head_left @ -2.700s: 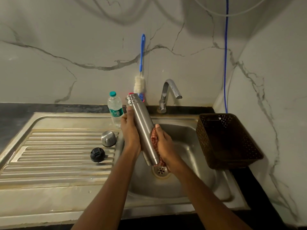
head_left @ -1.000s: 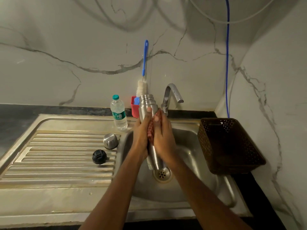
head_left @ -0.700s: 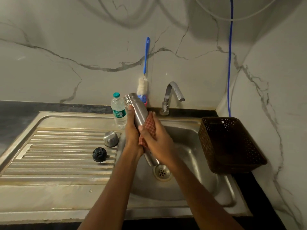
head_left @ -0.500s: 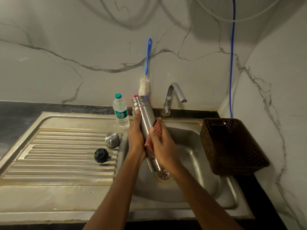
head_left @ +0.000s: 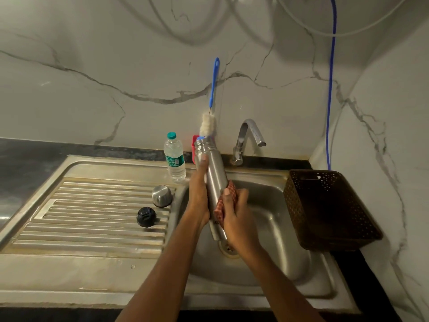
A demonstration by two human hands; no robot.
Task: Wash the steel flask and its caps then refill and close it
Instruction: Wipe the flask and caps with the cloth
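**Steel flask** (head_left: 214, 168): uncapped, held tilted over the sink basin (head_left: 274, 219). Its mouth is up and leans far-left. Its base is just above the drain.

**Left grip** (head_left: 199, 194): clamped round the flask's left side, with one finger stretched up toward the neck.

**Right grip** (head_left: 235, 214): closed round the lower body, with a red checked cloth (head_left: 230, 188) pressed between hand and steel.

**Steel cap** (head_left: 162, 196): stands on the drainboard (head_left: 92, 217) at its right edge, just beside the basin.

**Black inner cap** (head_left: 146, 216): on the drainboard, near-left of the steel cap, close to it but apart.

**Plastic water bottle** (head_left: 174, 159): upright and capped at the far rim of the sink.

**Bottle brush** (head_left: 208, 126): upright in a red holder (head_left: 194, 147), behind the flask's mouth.

**Tap** (head_left: 247, 138): at the far edge of the basin, spout pointing right.

**Brown perforated basket** (head_left: 325, 210): right of the basin, against the side wall.

**Dark desk** (head_left: 27, 156): borders the sink at far left.
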